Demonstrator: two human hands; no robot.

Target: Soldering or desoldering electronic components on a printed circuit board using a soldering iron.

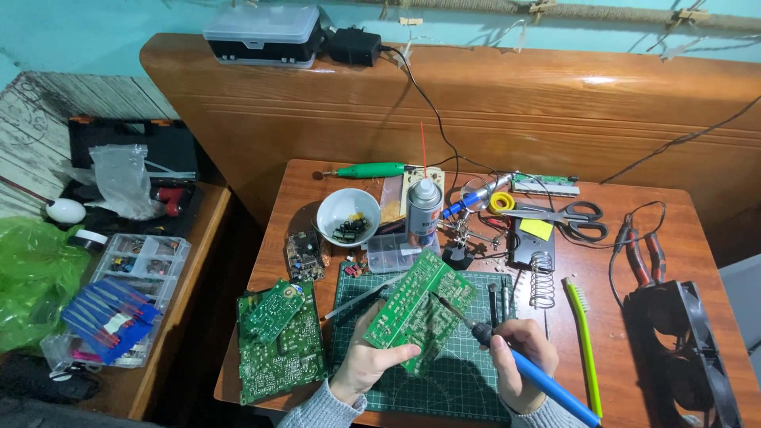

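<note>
While the left grip (369, 361) clasps the circuit board (420, 313), the right grip (519, 357) presses a soldering iron (507, 357) onto it

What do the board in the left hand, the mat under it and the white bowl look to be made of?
Circuit board: rigid green laminate, probably fibreglass, matte with pale traces. Cutting mat: dark green with a printed grid, likely soft vinyl or rubber. White bowl: smooth and glossy, ceramic or plastic; the look leaves it open.

One head-worn view — looking steeply down, close over the wooden table (674, 230) — facing the wall.
</note>
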